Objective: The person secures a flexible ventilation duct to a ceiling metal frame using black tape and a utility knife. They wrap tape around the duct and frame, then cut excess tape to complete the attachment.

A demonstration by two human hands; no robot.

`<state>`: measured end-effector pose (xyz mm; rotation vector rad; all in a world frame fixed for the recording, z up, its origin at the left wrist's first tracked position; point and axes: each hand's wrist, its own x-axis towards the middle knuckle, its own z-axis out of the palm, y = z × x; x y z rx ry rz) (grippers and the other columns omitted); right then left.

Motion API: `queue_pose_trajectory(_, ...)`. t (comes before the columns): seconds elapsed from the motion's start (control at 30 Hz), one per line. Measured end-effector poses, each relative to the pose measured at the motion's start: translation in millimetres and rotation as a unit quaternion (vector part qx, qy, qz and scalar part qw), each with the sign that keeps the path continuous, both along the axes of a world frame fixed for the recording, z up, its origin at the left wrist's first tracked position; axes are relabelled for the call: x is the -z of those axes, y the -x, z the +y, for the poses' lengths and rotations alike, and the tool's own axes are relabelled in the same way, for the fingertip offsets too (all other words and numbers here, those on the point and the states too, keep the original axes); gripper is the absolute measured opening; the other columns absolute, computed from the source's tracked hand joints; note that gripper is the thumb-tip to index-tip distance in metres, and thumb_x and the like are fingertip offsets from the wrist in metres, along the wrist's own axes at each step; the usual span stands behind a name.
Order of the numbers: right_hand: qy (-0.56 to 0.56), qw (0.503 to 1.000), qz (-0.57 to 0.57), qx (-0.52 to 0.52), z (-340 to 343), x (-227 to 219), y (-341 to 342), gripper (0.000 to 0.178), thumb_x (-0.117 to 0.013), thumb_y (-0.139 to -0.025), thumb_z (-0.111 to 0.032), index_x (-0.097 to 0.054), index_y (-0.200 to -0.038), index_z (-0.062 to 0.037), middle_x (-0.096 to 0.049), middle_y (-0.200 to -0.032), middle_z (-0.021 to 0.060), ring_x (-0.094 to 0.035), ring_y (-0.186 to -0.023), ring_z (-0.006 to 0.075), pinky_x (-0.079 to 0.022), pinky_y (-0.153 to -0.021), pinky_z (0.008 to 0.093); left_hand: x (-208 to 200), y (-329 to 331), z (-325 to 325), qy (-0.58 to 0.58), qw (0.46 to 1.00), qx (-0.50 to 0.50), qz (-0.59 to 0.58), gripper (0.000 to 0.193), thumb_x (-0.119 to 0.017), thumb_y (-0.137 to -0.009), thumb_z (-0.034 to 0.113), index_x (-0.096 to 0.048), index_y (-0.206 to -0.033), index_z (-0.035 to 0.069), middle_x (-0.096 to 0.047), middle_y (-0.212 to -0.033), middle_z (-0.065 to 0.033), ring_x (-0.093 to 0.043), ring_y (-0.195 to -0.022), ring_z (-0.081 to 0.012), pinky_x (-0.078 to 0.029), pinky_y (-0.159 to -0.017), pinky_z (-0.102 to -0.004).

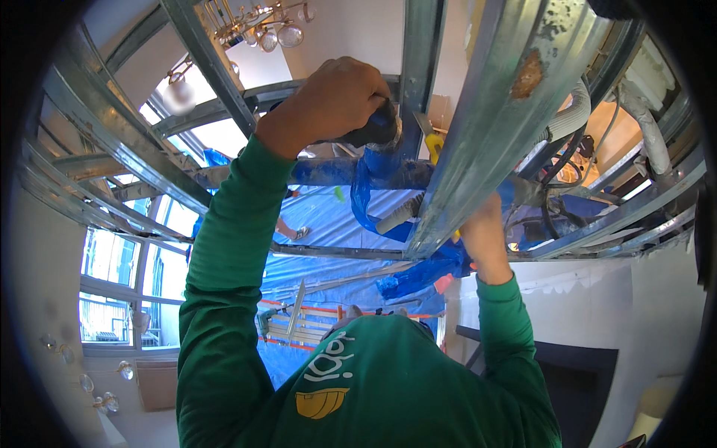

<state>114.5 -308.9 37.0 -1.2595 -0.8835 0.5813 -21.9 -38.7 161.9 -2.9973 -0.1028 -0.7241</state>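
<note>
A: Nearest the lens, a green hood (373,373) and two green sleeves rising toward the metal channel (508,97) overhead. What does the left hand (336,101) carry?

B: Its fingers (358,82) are curled fully round the dark tool (377,127), closed tight, just left of the channel. The tool's end meets the blue-wrapped pipe (373,168), which runs crosswise beneath the channel.

A: And the right hand (485,235)?

B: It reaches up under the channel's lower end, beside the blue plastic sheet (418,272). The channel hides its fingers, so how far open they are, and whether they hold anything, cannot be told.

A: How is the work at the pipe best handled?

B: As a judgement: keep the tool square to the pipe, press steadily along the tool's line, and steady the work from below the channel with the right hand, so the tool does not skid off the slick wrapping.

A: Anything else near the channel?

B: White corrugated hose (567,116) and dark cables (556,168) to its right; a chandelier (258,26) well to its left; windows (119,261) far below left.
</note>
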Motion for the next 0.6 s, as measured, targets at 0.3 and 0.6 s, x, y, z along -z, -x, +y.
queue_pose_trajectory(0.3, 0.015, 0.998, -0.048, 0.022, 19, -1, -16, 0.031, -0.069, -0.105, -0.015, -0.072, -0.13, 0.0034, -0.078, -0.105, 0.011, -0.07, -0.086, 0.0173, -0.055, -0.075, 0.0316, -7, 6, -19, 0.037, 0.999, 0.009, 0.032, 0.019, -0.079, -0.096, 0.017, -0.084, -0.112, 0.006, -0.078, -0.112, -0.0126, -0.074, -0.11, -0.0358, -0.056, -0.103, -0.0494)
queue_pose_trajectory(0.6, 0.069, 0.989, -0.13, -0.003, 24, -15, -26, 0.046, -0.076, -0.1, -0.017, -0.068, -0.139, 0.0047, -0.072, -0.139, 0.0189, -0.067, -0.126, 0.0294, -0.051, -0.111, 0.0418, 4, -1, -8, -0.089, 0.993, 0.073, -0.035, 0.015, -0.075, -0.087, 0.001, -0.077, -0.101, 0.003, -0.076, -0.1, -0.0129, -0.075, -0.103, -0.0378, -0.06, -0.096, -0.0479)
